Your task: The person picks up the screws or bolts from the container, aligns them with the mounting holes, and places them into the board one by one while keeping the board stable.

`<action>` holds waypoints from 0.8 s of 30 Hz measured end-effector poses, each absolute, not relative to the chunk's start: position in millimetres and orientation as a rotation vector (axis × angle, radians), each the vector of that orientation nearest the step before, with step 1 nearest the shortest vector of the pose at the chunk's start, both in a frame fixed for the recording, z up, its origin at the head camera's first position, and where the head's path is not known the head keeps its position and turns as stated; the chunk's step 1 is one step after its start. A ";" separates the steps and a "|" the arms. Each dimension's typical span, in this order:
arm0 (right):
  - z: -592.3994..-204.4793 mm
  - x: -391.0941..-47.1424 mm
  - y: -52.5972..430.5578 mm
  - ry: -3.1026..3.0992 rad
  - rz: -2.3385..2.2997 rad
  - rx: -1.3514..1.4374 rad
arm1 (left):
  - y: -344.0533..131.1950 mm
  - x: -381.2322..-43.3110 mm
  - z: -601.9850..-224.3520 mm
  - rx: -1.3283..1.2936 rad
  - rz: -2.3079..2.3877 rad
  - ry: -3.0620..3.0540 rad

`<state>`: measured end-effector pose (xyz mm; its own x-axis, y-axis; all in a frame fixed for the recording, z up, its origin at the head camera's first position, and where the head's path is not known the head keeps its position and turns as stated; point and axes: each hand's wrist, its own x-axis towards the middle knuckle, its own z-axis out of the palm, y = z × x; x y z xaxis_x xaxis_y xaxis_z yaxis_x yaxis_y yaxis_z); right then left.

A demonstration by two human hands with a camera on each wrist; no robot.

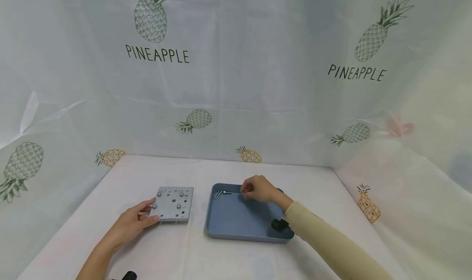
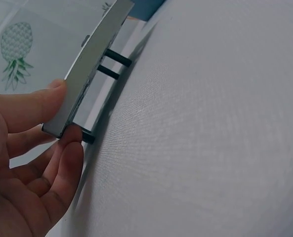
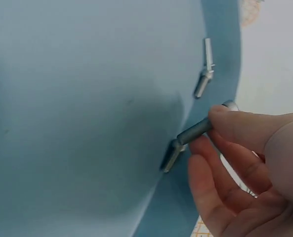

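Observation:
My left hand [image 1: 127, 226] grips the near left corner of a square grey metal plate [image 1: 171, 213], thumb on top and fingers below. Bolt heads and several holes show on the plate's upper face. In the left wrist view, dark bolt shanks [image 2: 118, 57] stick out of its underside, and the plate is held just off the cloth. Over the far side of a blue tray [image 1: 236, 226], my right hand [image 1: 261, 189] pinches a metal bolt [image 3: 194, 132] between thumb and fingers. Below that bolt another bolt [image 3: 173, 157] lies in the tray.
More loose bolts [image 1: 218, 194] lie at the tray's far left corner. White cloth [image 1: 195, 255] covers the table, and a pineapple-print curtain [image 1: 254, 87] rises behind and at both sides. A black wrist-camera piece [image 1: 279, 225] hangs over the tray's right side.

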<state>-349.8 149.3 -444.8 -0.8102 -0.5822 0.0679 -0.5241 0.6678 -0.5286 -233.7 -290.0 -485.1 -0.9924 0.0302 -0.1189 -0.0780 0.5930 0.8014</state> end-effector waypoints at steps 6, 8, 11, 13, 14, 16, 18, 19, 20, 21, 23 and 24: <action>-436.5 -353.0 143.8 2.694 -0.989 -0.889 | -290.4 -232.8 -484.7 -0.023 1.383 2.685; -434.6 -352.5 141.3 2.678 -1.027 -0.879 | -290.4 -232.6 -484.7 -0.020 1.387 2.685; -432.7 -352.1 136.7 2.642 -1.099 -0.845 | -290.5 -232.9 -484.9 -0.018 1.371 2.696; -432.7 -352.9 133.0 2.608 -1.164 -0.827 | -290.5 -232.8 -484.9 -0.020 1.358 2.704; -432.2 -352.9 130.8 2.593 -1.192 -0.821 | -290.6 -232.9 -484.9 -0.022 1.351 2.707; -431.6 -353.1 125.4 2.569 -1.249 -0.809 | -290.8 -233.0 -485.2 -0.027 1.343 2.711; -430.6 -352.9 118.7 2.553 -1.297 -0.808 | -290.9 -233.0 -485.6 -0.027 1.339 2.713; -430.2 -353.0 114.7 2.552 -1.314 -0.813 | -291.0 -233.1 -485.8 -0.027 1.340 2.712; -429.0 -352.5 110.6 2.548 -1.333 -0.810 | -291.1 -233.1 -485.9 -0.024 1.342 2.711; -428.1 -352.5 106.2 2.545 -1.353 -0.809 | -291.2 -233.1 -486.0 -0.021 1.344 2.711; -427.2 -353.6 96.8 2.533 -1.396 -0.801 | -291.3 -233.2 -485.9 -0.017 1.344 2.713; -426.7 -354.4 91.8 2.526 -1.416 -0.799 | -291.2 -233.3 -485.7 -0.016 1.344 2.714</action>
<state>-354.4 91.8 -426.7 -0.8496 -0.5100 0.1342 -0.3805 0.4168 -0.8255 -233.3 -291.2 -485.7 -0.9936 0.0408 -0.1055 -0.0592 0.6072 0.7923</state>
